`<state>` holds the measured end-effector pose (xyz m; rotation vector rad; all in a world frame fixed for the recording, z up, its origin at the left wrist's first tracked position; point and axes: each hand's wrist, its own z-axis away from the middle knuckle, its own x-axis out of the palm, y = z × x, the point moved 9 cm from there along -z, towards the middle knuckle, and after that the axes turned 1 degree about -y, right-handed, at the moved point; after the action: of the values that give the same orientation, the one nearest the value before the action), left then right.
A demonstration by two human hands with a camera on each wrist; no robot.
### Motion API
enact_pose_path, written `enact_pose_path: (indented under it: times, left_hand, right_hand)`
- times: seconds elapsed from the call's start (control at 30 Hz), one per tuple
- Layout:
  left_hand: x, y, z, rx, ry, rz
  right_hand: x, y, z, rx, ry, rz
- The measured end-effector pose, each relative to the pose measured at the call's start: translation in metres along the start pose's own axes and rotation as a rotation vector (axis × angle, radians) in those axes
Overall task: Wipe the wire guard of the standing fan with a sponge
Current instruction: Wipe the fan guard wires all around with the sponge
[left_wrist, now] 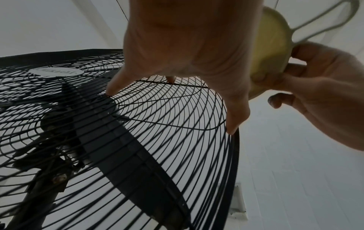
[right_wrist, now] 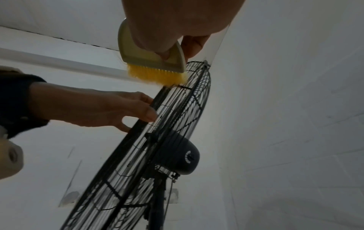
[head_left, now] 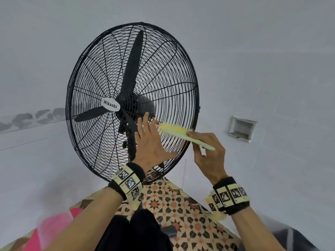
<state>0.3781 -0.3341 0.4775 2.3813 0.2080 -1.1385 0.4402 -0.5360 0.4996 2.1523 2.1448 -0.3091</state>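
Note:
A black standing fan with a round wire guard (head_left: pixel 168 91) stands in front of me, a white "Mikachi" badge (head_left: pixel 110 105) at its centre. My left hand (head_left: pixel 154 140) lies open with spread fingers against the guard's lower right wires (left_wrist: pixel 157 124). My right hand (head_left: pixel 206 151) grips the pale green handle of a brush (head_left: pixel 172 130). Its yellow bristles (right_wrist: pixel 157 76) touch the wires near the guard's right rim. The right wrist view shows the guard (right_wrist: pixel 177 109) edge-on, with the left hand (right_wrist: pixel 94 109) on it. No sponge is in sight.
White tiled walls close in behind and to the right of the fan. A small recessed niche (head_left: pixel 242 128) sits in the right wall. The dark motor housing (right_wrist: pixel 181 155) bulges behind the guard. Patterned cloth (head_left: pixel 172 205) and something pink (head_left: pixel 54 225) lie below my arms.

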Motion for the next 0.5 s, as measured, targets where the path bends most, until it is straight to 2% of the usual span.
enact_pose_path:
  times: [0.13, 0.17, 0.33, 0.5]
  left_hand:
    - [0.000, 0.007, -0.001, -0.023, -0.025, 0.065]
    - [0.000, 0.009, -0.001, -0.025, -0.025, 0.076]
    - [-0.002, 0.004, 0.000, -0.032, 0.001, 0.071]
    - [0.001, 0.007, -0.002, -0.026, -0.005, 0.090]
  right_hand:
    - [-0.019, 0.040, 0.014, 0.212, 0.062, 0.052]
    - [-0.019, 0.038, 0.014, 0.216, 0.061, 0.048]
    - [0.004, -0.006, -0.004, 0.036, -0.066, 0.042]
    - [-0.018, 0.040, 0.019, 0.280, 0.009, 0.109]
